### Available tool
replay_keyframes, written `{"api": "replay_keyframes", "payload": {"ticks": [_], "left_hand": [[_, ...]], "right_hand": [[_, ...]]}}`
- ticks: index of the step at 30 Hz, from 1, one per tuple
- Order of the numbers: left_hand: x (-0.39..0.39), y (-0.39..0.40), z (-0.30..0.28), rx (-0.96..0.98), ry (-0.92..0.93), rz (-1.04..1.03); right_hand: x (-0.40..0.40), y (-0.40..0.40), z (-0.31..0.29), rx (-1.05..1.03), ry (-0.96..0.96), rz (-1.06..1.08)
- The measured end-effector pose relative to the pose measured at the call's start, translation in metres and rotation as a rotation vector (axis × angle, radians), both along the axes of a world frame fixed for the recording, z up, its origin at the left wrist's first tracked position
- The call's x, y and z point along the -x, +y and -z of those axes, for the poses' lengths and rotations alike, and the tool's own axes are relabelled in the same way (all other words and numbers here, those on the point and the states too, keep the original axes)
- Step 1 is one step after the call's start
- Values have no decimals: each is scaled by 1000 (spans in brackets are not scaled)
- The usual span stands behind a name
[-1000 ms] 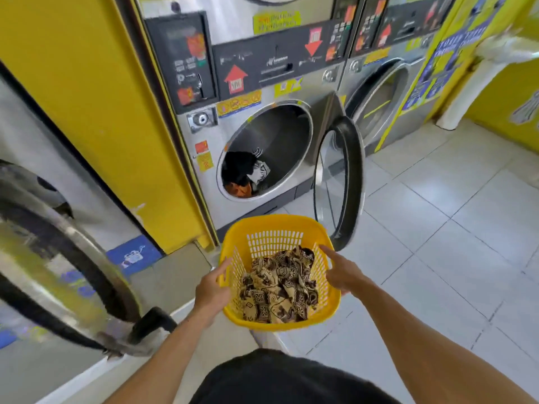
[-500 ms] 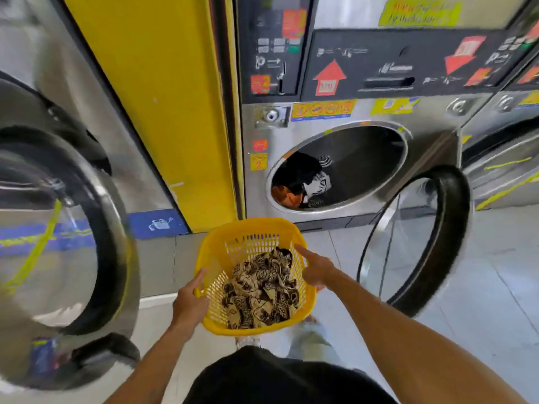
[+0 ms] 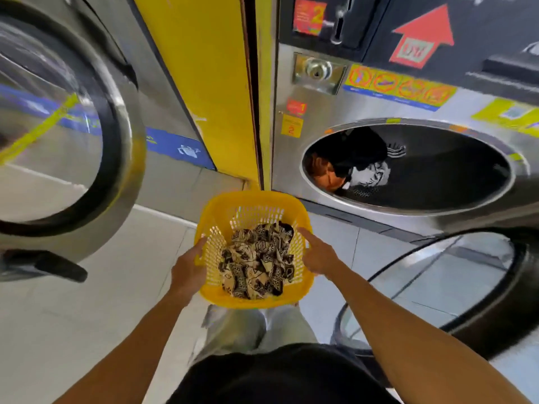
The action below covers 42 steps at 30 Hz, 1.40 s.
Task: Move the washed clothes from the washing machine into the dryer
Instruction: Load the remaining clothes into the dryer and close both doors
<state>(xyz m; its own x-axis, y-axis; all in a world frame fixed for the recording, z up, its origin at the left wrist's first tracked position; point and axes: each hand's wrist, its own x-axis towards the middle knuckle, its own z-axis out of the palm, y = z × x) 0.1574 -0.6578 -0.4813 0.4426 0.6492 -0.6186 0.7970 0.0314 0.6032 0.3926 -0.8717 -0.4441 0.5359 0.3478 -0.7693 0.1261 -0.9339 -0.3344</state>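
Observation:
A yellow plastic basket (image 3: 248, 204) hangs in front of me, gripped at its left rim by my left hand (image 3: 188, 268) and at its right rim by my right hand (image 3: 319, 256). Inside lies a crumpled brown, black and cream patterned cloth (image 3: 256, 262). Beyond it at the upper right is a steel machine with an open round drum (image 3: 437, 170); black, white and orange clothes (image 3: 350, 167) lie at the drum's left side. Its glass door (image 3: 455, 290) is swung open at the lower right.
Another round steel door (image 3: 96, 170) stands open at the left, its black handle (image 3: 55, 265) low down. A yellow panel (image 3: 210, 83) separates the two machines. Grey floor tiles (image 3: 87, 316) spread below. My trousers and dark shirt fill the bottom centre.
My view has swung left and closer to the machines. The open drum now sits at the upper right, and the left door has grown larger. Both hands still hold the basket.

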Motion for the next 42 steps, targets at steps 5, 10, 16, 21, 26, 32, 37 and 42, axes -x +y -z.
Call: {"api": "replay_keyframes", "payload": {"ticks": [5, 10, 16, 21, 26, 32, 37, 42], "left_hand": [[19, 4, 26, 35, 45, -39], [47, -5, 60, 66, 102, -86], [62, -7, 121, 111, 207, -124], [61, 2, 196, 188, 198, -240], [62, 15, 267, 227, 152, -338], [65, 24, 334, 152, 154, -373], [67, 15, 357, 72, 107, -410], [60, 7, 357, -42, 159, -383]], "right_hand": [[18, 10, 24, 42, 98, -56], [37, 18, 52, 101, 123, -62], [50, 42, 108, 158, 98, -187], [42, 67, 178, 172, 48, -314], [24, 95, 250, 155, -10, -413], [11, 120, 313, 106, -16, -462], [7, 120, 346, 91, -47, -539], [8, 108, 361, 107, 7, -657]]}}
